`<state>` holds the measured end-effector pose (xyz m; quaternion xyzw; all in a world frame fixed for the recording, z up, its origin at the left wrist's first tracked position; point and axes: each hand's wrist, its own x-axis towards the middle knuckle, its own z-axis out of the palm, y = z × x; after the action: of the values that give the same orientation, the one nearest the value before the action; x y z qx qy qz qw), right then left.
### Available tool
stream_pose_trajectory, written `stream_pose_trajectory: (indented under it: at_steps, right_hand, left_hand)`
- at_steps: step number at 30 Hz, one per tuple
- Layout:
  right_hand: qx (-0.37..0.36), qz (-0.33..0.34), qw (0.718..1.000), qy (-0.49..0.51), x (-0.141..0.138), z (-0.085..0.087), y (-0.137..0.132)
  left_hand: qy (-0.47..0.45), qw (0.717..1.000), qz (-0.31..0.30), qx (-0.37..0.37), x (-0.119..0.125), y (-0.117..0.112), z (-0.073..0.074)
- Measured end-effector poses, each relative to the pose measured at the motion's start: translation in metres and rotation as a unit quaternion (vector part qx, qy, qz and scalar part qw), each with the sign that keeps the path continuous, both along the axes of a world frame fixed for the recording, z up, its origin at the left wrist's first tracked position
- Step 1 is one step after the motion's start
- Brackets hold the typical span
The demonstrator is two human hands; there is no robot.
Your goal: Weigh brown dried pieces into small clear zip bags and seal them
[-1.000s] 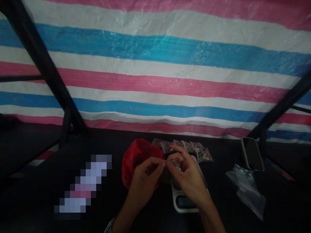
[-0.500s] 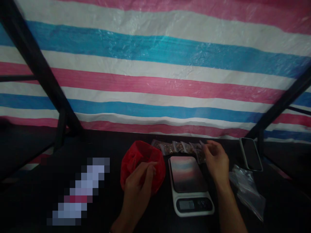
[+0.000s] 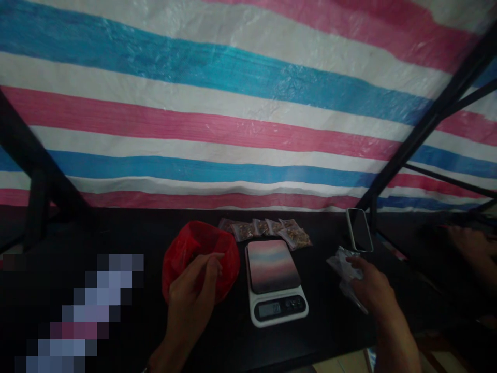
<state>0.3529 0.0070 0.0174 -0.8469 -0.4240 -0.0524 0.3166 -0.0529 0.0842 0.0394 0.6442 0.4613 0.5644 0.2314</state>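
My left hand (image 3: 192,298) hangs over the open mouth of a red plastic bag (image 3: 174,259), fingertips drawn together; whatever is between them cannot be made out. To the right of that bag stands a white kitchen scale (image 3: 272,269) with a shiny metal plate that bears nothing. My right hand (image 3: 370,285) reaches over a loose pile of clear plastic bags (image 3: 344,264), fingers stretched out and touching the top ones. Several small filled clear packets (image 3: 297,238), with brownish bits inside, lie in an overlapping row behind the scale.
A phone (image 3: 360,230) lies behind the clear bags. Black metal struts (image 3: 404,140) slope up on both sides before a striped plastic sheet (image 3: 217,124). Another person's hand (image 3: 469,246) is at the far right. A pixelated pale strip (image 3: 85,308) lies at the left.
My right hand has left the right end of the packet row and moved to the clear bags, leaving a packet lying there. My left hand stays over the red bag. The view has turned right.
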Motion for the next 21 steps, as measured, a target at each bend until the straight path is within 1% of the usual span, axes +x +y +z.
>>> stream_pose_trajectory:
  at_steps: [2,4,7,8,9,10,12,13,15,17,18,19,21]
  right_hand:
    - [-0.014,0.006,0.999,0.047,-0.002,-0.001,-0.004]
    - [-0.022,-0.016,0.996,0.090,-0.009,0.008,-0.005]
    - [0.021,-0.062,0.991,0.114,-0.024,0.032,-0.005]
    - [0.049,-0.059,0.989,0.128,-0.032,0.042,-0.003]
    - [0.085,-0.032,0.984,0.153,-0.043,0.051,0.000]
    - [0.127,0.012,0.975,0.184,-0.058,0.060,0.004]
    - [0.185,0.154,0.939,0.245,-0.097,0.074,0.013]
    - [0.184,0.223,0.919,0.269,-0.120,0.080,0.018]
    - [0.150,0.334,0.882,0.296,-0.166,0.089,0.025]
    - [0.103,0.396,0.863,0.296,-0.203,0.095,0.028]
    - [0.089,0.408,0.861,0.289,-0.216,0.096,0.029]
    - [0.079,0.414,0.861,0.283,-0.225,0.097,0.030]
    - [0.073,0.412,0.866,0.274,-0.233,0.096,0.033]
  left_hand:
    - [0.006,1.000,0.003,0.005,0.000,0.000,0.000]
    - [0.011,1.000,0.008,0.015,0.000,0.002,0.001]
    - [0.031,0.998,0.021,0.059,0.004,0.000,0.002]
    - [0.041,0.995,0.023,0.088,0.007,-0.003,0.002]
    - [0.055,0.991,0.023,0.121,0.011,-0.007,0.001]
    - [0.069,0.985,0.022,0.157,0.017,-0.012,0.000]
    - [0.108,0.970,0.019,0.218,0.029,-0.022,-0.003]
    - [0.133,0.964,0.015,0.229,0.036,-0.027,-0.006]
    - [0.174,0.961,-0.002,0.215,0.047,-0.033,-0.011]
    - [0.180,0.964,-0.014,0.196,0.053,-0.032,-0.015]
    - [0.170,0.967,-0.016,0.189,0.054,-0.030,-0.016]
    - [0.154,0.971,-0.016,0.184,0.053,-0.027,-0.017]
    - [0.124,0.976,-0.018,0.180,0.049,-0.020,-0.015]
